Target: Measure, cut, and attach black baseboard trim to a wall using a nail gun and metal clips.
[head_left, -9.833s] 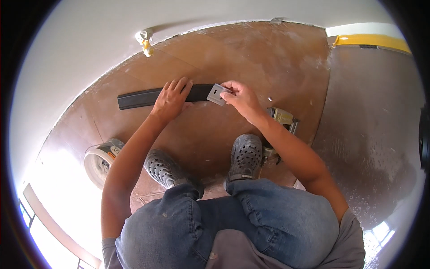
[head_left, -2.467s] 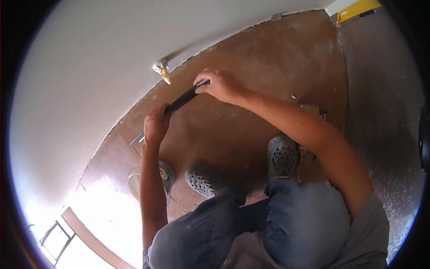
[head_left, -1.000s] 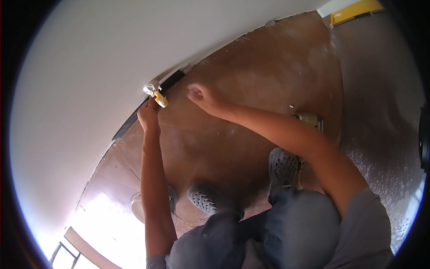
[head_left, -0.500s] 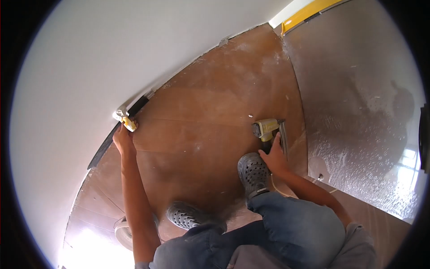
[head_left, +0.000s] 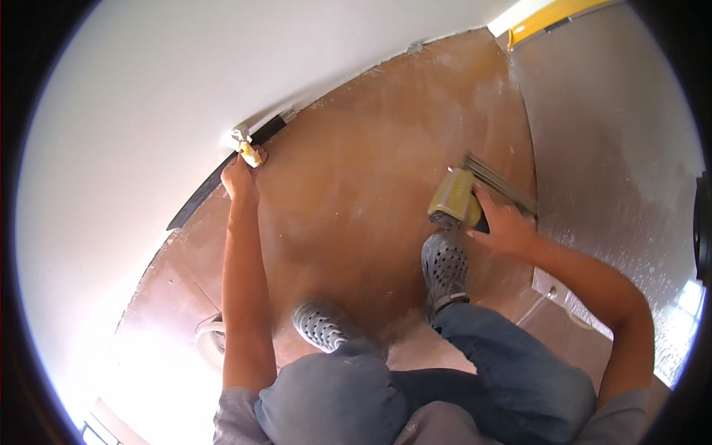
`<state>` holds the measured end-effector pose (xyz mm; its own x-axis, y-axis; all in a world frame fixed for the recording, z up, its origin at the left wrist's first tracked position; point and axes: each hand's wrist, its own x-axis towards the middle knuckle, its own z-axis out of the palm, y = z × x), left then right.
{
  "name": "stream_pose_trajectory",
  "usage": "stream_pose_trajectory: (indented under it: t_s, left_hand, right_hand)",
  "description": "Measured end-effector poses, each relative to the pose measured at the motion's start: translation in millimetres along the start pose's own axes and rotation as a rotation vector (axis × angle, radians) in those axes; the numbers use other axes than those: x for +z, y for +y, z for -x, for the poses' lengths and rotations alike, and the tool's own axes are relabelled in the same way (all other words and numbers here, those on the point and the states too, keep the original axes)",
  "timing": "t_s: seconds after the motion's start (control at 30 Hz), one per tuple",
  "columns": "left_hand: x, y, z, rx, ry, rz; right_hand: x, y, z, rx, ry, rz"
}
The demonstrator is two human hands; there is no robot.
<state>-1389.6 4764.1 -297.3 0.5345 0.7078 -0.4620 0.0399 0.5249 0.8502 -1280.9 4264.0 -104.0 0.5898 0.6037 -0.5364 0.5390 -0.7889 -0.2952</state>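
Observation:
My left hand (head_left: 242,181) is closed on a small yellow-and-white tool (head_left: 251,154) at the foot of the white wall; its exact kind is unclear. Beside that hand a dark strip (head_left: 199,199) runs along the base of the wall, with a black piece (head_left: 268,131) farther along. My right hand (head_left: 508,227) grips the handle of a yellow-and-black nail gun (head_left: 454,194). The gun is tilted over the brown floor, its long magazine slanting toward the right wall, and is slightly blurred by motion.
The white wall (head_left: 163,96) curves along the left and a shiny grey panel (head_left: 593,141) stands on the right. A yellow strip (head_left: 549,21) crosses the far corner. My grey clogs (head_left: 445,271) rest on the brown floor (head_left: 356,178). Behind my left arm is a pale round container (head_left: 210,343).
My right hand has lifted the nail gun off the floor and turned it. My left hand still holds the yellow-and-white tool at the wall. The view has shifted somewhat.

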Motion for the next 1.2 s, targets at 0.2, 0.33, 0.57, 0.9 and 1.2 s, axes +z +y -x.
stream_pose_trajectory:
  t_s: [0.2, 0.33, 0.57, 0.9, 1.2]
  left_hand:
    - [12, 6, 5, 0.007, 0.000, -0.023]
    - [17, 10, 10, -0.002, -0.065, -0.106]
    - [32, 6, 17, 0.069, -0.249, -0.284]
    - [33, 10, 15, 0.061, -0.262, -0.437]
    - [29, 7, 10, 0.068, -0.216, -0.435]
  right_hand:
    - [76, -59, -88, -0.210, 0.190, 0.155]
    - [99, -123, -137, -0.220, 0.165, 0.122]
    - [128, -185, -195, -0.378, 0.375, 0.196]
    - [128, -202, -217, -0.343, 0.494, 0.121]
    - [127, -201, -230, -0.339, 0.451, 0.011]
